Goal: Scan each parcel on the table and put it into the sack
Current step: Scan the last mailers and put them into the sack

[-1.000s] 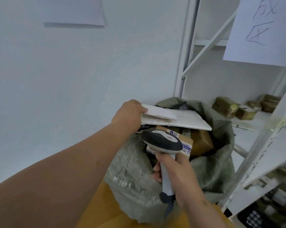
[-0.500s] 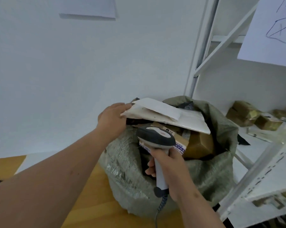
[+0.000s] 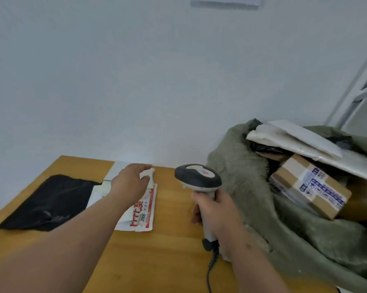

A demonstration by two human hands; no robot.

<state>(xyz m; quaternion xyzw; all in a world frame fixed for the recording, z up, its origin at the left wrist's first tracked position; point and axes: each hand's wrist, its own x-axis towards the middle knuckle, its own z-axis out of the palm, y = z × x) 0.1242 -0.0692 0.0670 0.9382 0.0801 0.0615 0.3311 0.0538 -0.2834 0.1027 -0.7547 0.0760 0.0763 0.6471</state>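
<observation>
Your left hand [image 3: 130, 182] reaches out over the wooden table [image 3: 157, 261] and its fingers curl round the far corner of a white parcel with red print [image 3: 143, 208], pinching a small folded flap of it; motion blur makes it hard to say how firm that hold is. The parcel lies flat on the table, running from under your hand back toward you, with most of its length on the near side of the grip. Just left of it, partly under your forearm, lies another pale envelope [image 3: 99, 193], and farther left a black plastic bag parcel [image 3: 49, 201], also flat on the table.

Your right hand [image 3: 215, 210] is wrapped round the handle of the barcode scanner [image 3: 198, 178], head up and turned away from you, its coiled cable [image 3: 212, 263] hanging down over the table. The scanner stands to the right of the red-print parcel, well apart from it.

At the right edge sits the green woven sack [image 3: 252, 187], mouth open. Inside it you can see a taped cardboard box [image 3: 309, 187] and, lying across the top at the far side, a white padded mailer [image 3: 294, 140].
</observation>
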